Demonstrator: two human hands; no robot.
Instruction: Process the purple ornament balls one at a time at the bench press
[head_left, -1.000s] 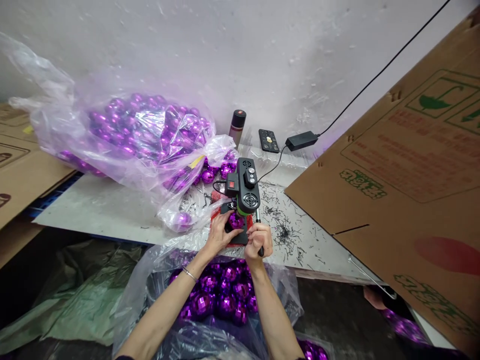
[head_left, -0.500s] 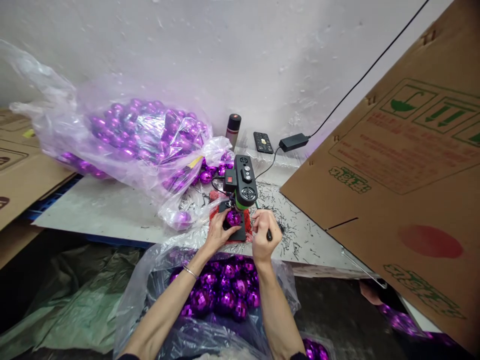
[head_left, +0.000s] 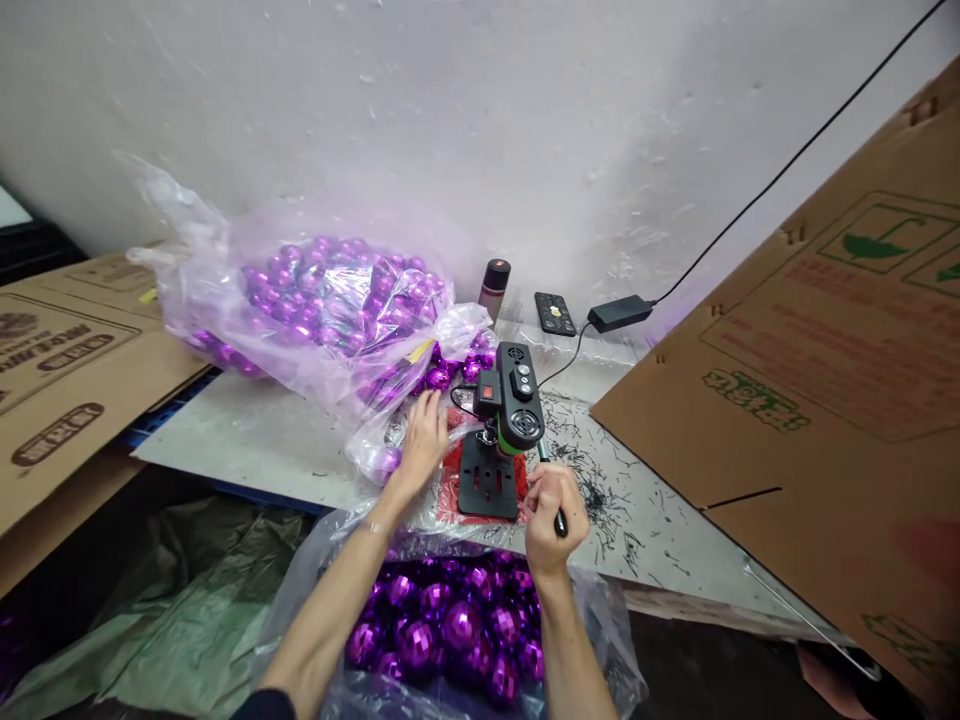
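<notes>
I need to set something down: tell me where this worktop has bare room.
Most room: the left stretch of the worktop, between the left carton, the plastic bag and the front edge. Crowded: around the black device, with purple balls to its rear left and black scraps strewn toward the right carton.

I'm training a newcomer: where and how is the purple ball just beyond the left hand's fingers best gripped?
Probably around its middle, from the near side: the purple ball is round and exposed toward the left hand, with the plastic bag on its left and other balls on its right.
</notes>
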